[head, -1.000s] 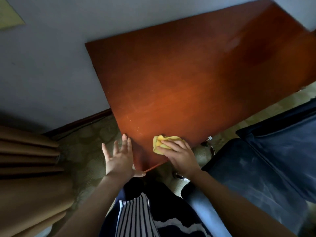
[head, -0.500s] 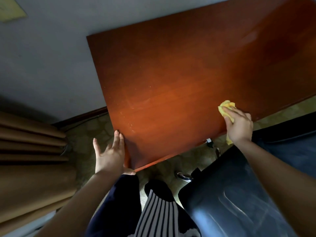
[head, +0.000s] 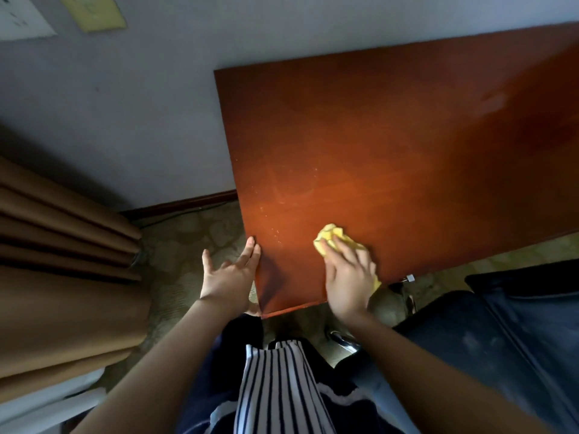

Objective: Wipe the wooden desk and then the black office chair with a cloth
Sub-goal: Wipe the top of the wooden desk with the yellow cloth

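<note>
The right grip (head: 349, 274) pressed flat-fingered on the cloth (head: 329, 235) near the bench (head: 407, 136) edge, where the unpinched cloth could slide off.

The table (head: 407, 136) is standing against the far wall (head: 125, 120), filling the right of the scene. The cloth (head: 332, 236) is lying on its near left part, under the right grip (head: 347, 277). The left grip (head: 228, 277) is touching the table's left edge by the near corner. The chair (head: 501, 339) is sitting at near right, and the curtain (head: 62, 277) is hanging at the left.
</note>
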Motion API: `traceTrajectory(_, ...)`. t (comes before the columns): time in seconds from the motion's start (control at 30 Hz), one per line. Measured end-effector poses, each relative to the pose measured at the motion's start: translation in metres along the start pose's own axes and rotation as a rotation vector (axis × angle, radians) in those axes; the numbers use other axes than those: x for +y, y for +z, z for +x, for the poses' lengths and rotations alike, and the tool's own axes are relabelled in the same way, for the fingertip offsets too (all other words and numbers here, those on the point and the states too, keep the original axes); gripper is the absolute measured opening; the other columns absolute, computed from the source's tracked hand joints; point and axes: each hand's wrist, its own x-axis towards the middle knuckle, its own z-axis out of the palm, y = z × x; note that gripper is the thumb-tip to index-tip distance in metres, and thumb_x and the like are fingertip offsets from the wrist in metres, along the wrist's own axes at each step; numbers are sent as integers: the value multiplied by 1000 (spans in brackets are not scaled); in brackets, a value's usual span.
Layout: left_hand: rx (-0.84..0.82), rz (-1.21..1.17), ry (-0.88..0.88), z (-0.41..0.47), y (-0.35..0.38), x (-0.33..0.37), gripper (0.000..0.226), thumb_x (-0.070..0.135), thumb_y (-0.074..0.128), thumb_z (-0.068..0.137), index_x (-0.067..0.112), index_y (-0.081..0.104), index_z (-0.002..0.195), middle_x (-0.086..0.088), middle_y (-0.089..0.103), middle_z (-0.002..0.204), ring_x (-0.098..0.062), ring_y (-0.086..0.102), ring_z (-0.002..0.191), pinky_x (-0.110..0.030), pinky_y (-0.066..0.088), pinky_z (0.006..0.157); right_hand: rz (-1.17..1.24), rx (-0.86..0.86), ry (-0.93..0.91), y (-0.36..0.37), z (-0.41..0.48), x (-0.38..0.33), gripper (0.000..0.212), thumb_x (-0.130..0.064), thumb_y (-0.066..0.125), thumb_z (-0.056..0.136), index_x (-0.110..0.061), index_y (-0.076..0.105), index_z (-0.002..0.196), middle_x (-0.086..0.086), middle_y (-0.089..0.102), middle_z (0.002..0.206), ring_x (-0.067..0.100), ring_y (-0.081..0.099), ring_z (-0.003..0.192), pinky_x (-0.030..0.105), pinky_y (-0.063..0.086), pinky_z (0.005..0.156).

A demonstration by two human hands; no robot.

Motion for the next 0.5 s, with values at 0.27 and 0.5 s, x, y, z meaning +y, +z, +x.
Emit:
traceTrajectory(0.27, -25, -219, -23, 0, 3, -2, 99, 27, 62, 86, 31, -15, 148, 19, -27, 152, -22, 36, 135, -65, -1, 108, 8, -216, -534, 9, -37, -45, 29, -25, 71, 79, -41, 71, 103, -16, 66, 113, 19, 61, 90, 34, 51, 76)
traceTrajectory(0.5, 53, -356, -67, -3, 11, 9, 86, 11, 47, 87, 30, -9, 150, 20, -23, 153, -20, 41, 128, -62, -1, 111, 22, -290, -839, -6, -46, -4, 34, -30, 45, 86, -36, 70, 108, -12, 64, 120, 16, 62, 99, 29, 44, 79)
